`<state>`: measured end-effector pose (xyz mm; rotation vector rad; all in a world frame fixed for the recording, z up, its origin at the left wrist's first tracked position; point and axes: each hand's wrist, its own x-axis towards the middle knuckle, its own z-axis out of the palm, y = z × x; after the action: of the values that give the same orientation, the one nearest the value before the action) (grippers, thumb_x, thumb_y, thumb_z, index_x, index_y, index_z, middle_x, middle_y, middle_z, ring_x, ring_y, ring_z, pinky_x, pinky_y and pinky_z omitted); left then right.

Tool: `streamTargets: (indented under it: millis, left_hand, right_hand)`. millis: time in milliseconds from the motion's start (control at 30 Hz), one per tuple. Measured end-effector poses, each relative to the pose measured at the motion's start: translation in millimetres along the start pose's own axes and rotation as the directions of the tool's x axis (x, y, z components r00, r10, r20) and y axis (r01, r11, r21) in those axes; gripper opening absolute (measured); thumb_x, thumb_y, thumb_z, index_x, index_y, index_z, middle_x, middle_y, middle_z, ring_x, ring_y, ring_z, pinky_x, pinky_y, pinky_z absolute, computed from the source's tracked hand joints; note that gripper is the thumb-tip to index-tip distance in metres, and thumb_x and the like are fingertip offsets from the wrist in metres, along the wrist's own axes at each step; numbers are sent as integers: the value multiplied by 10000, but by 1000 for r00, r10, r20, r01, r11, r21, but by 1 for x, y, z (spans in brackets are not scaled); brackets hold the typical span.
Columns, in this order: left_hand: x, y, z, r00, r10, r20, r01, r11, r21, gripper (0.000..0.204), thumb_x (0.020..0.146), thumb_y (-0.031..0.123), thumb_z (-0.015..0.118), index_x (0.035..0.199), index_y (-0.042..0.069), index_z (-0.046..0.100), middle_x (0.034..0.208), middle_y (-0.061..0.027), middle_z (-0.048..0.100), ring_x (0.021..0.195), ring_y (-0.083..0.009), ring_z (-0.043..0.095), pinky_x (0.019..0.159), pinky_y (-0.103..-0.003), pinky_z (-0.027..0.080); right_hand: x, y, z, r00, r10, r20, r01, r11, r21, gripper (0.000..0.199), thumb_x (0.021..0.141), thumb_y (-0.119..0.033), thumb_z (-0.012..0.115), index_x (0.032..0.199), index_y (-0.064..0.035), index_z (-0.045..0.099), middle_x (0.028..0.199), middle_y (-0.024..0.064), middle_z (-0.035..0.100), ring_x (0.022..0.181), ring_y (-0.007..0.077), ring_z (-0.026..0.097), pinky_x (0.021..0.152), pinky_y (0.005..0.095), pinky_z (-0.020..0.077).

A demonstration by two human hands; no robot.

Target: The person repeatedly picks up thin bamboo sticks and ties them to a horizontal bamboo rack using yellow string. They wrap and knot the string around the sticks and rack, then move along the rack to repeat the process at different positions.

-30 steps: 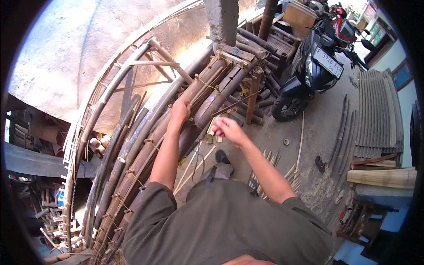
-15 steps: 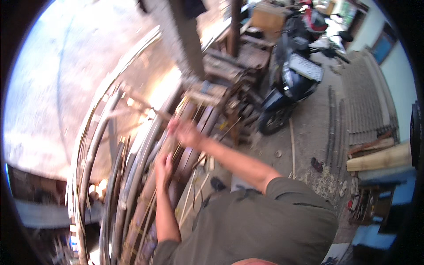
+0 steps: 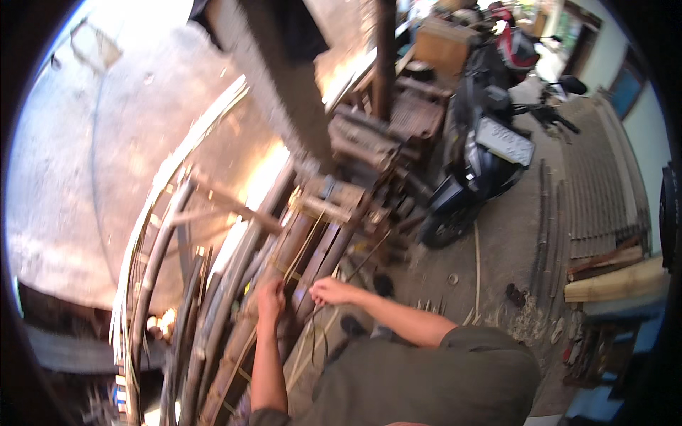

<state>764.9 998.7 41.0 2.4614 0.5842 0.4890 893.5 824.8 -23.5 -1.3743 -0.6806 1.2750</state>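
Note:
Bamboo poles [image 3: 293, 238] lie lengthwise in front of me, with thin yellowish strips [image 3: 304, 248] along and across them. My left hand [image 3: 271, 301] is closed over the poles, its fingers curled; whether anything is in it is too small to tell. To its right, my right hand [image 3: 334, 292] pinches a thin dark strip [image 3: 362, 266]. This strip slants up and to the right from the fingers, and a loop of it seems to hang below the hand. The two hands are a short way apart.
A concrete post [image 3: 277, 85] rises beyond the poles, beside a wooden frame [image 3: 323, 202]. A parked motorbike [image 3: 476, 163] stands at the far right. Corrugated sheets [image 3: 604, 177] lean by the wall, and curved bamboo lengths [image 3: 145, 277] stand at left. Shavings [image 3: 522, 319] litter the floor.
Both hands have come nearer to my body. My right hand has left its place above the poles and moved down to the right, now pinching the dark strip. The whole view has shifted slightly.

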Motion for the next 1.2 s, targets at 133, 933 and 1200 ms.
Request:
streamTargets:
  millis: [133, 933, 1200]
  left_hand:
    - [-3, -12, -5, 992, 0, 126, 3, 1000, -23, 142, 881, 83, 575, 944, 4, 675, 910, -245, 652, 886, -421, 645, 761, -434, 509]
    - [-9, 8, 53, 916, -345, -206, 347, 938, -28, 209, 927, 251, 578, 954, 88, 706, 855, -149, 700, 839, -338, 647, 821, -456, 388]
    - [31, 14, 46, 870, -494, 1, 322, 565, -760, 184, 982, 218, 576, 929, 70, 672, 849, -51, 679, 779, -120, 590, 709, -303, 441]
  right_hand:
    - [-3, 19, 22, 974, 120, 191, -148, 979, 143, 241, 1009, -239, 513, 966, -50, 656, 838, 48, 693, 733, 116, 649, 662, 265, 530]
    - [100, -170, 17, 893, -101, 440, 275, 895, -353, 401, 1007, -320, 460, 790, -19, 612, 666, 41, 566, 677, 152, 535, 693, 340, 474]
    - [-12, -37, 2, 921, -52, 386, 275, 788, -550, 383, 940, -317, 531, 751, -6, 651, 735, 228, 626, 684, 444, 598, 628, 512, 452]
